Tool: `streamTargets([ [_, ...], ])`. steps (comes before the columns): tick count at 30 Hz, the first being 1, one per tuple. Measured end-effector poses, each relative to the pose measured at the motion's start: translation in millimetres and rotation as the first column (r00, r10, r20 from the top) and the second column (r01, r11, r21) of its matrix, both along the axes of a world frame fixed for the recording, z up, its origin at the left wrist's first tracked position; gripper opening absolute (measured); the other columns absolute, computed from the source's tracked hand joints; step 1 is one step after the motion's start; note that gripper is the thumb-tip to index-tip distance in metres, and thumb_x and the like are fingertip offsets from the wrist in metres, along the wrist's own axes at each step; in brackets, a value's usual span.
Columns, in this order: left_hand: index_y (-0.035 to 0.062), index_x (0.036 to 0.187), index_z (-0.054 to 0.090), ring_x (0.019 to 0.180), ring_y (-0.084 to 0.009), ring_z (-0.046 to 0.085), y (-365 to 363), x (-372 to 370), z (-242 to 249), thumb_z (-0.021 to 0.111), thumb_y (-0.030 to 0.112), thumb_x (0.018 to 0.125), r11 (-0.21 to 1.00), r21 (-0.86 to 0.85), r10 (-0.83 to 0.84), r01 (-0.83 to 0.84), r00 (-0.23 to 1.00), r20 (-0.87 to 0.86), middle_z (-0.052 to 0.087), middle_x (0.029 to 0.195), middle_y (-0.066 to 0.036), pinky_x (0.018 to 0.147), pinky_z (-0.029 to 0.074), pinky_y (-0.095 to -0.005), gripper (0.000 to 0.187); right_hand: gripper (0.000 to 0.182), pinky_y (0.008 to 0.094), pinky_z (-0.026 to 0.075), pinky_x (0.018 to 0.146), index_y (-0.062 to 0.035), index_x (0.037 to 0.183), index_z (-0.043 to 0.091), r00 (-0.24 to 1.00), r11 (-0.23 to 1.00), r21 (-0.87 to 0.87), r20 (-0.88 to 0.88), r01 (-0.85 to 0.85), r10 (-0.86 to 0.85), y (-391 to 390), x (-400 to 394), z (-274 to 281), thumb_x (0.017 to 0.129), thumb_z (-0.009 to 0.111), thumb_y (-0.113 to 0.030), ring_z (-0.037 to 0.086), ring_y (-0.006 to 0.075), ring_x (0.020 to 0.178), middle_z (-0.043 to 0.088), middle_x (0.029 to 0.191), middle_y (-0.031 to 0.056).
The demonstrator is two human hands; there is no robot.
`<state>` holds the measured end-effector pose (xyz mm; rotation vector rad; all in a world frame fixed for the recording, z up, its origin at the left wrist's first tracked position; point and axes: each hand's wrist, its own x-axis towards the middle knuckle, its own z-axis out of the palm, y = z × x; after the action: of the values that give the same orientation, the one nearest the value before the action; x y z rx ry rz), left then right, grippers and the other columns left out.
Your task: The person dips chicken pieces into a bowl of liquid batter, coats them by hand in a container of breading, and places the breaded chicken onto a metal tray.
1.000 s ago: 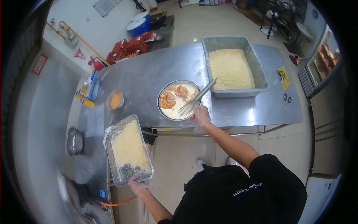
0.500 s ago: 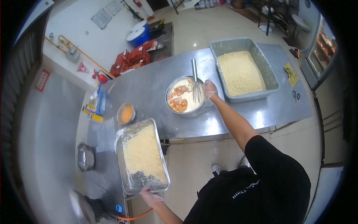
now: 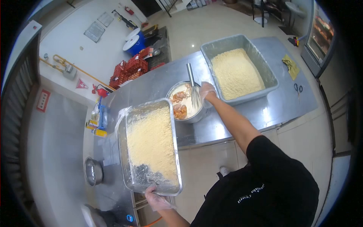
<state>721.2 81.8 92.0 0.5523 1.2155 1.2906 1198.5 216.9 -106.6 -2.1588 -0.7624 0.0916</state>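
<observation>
My left hand [image 3: 159,199], in a clear plastic glove, grips the near edge of a metal tray [image 3: 131,172] of pale yellow crumbs [image 3: 151,140]. The tray is tilted and covers part of the table's left side. My right hand [image 3: 207,92], also gloved, holds the right rim of a round metal pot [image 3: 196,118]. In the pot are white batter and orange-brown pieces [image 3: 180,111]. A whisk [image 3: 190,75] leans in it, handle up. Just right of the pot stands a large grey tub [image 3: 269,75] filled with pale yellow flour-like powder [image 3: 236,73].
At the table's right end lie a yellow cloth [image 3: 290,67] and scissors [image 3: 298,90]. Left of the tray are a metal bowl [image 3: 93,172], a blue basket [image 3: 103,117] and yellow containers [image 3: 99,132]. Red egg crates [image 3: 134,66] stand beyond the table.
My left hand has raised the tray and brought it closer to the pot; it now hides the small bowl of orange liquid. The view has shifted slightly. My right hand stays at the pot.
</observation>
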Motion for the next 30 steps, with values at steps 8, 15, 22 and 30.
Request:
streamTargets([
  [8, -0.0022, 0.122, 0.05, 0.1, -0.0355, 0.061, -6.0, 2.4, 29.6, 0.056, 0.003, 0.066, 0.978, -0.175, -0.123, 0.114, 0.992, -0.04, 0.056, 0.111, -0.017, 0.089, 0.055, -0.0524, 0.057, 0.023, 0.0419, 0.056, 0.076, 0.0019, 0.092, 0.066, 0.918, 0.949, -0.053, 0.242, -0.311, 0.314, -23.5, 6.7, 62.9, 0.087, 0.056, -0.017, 0.069, 0.034, 0.079, 0.069, 0.091, 0.0219],
  [15, 0.0001, 0.108, 0.057, 0.095, -0.0295, 0.06, 12.2, 23.0, 37.4, 0.058, 0.003, 0.068, 0.93, -0.044, -0.363, 0.365, 0.93, 0.046, 0.059, 0.102, -0.013, 0.087, 0.053, -0.0445, 0.04, 0.063, 0.0365, 0.06, 0.07, -0.0037, 0.14, 0.045, 0.49, 0.758, 0.609, -0.6, -0.231, 0.632, -231.4, -102.0, 188.6, 0.098, 0.055, -0.049, 0.069, 0.0253, 0.085, 0.066, 0.107, 0.0204],
  [22, 0.0008, 0.103, 0.062, 0.101, -0.0212, 0.057, 33.3, 197.9, -49.5, 0.068, 0.018, 0.087, 0.573, -0.029, -0.796, 0.819, 0.564, 0.221, 0.061, 0.103, -0.007, 0.096, 0.045, -0.0381, 0.024, 0.082, 0.046, 0.049, 0.101, -0.0037, 0.155, 0.017, 0.811, 0.778, 0.601, -0.54, 0.183, 0.227, -260.0, -140.5, 166.6, 0.094, 0.062, -0.034, 0.061, 0.03, 0.113, 0.059, 0.125, 0.0191],
  [30, 0.0059, 0.105, 0.065, 0.095, -0.0361, 0.062, 122.2, 251.8, -132.6, 0.077, 0.022, 0.075, -0.103, -0.039, 0.174, 0.994, -0.02, -0.984, 0.066, 0.099, -0.016, 0.09, 0.046, -0.0452, 0.037, 0.07, 0.0263, 0.048, 0.069, -0.0034, 0.145, 0.042, 0.971, 0.896, 0.393, -0.195, 0.205, -0.137, -415.3, -33.5, 112.2, 0.077, 0.059, -0.004, 0.055, 0.0091, 0.08, 0.062, 0.101, 0.0031],
])
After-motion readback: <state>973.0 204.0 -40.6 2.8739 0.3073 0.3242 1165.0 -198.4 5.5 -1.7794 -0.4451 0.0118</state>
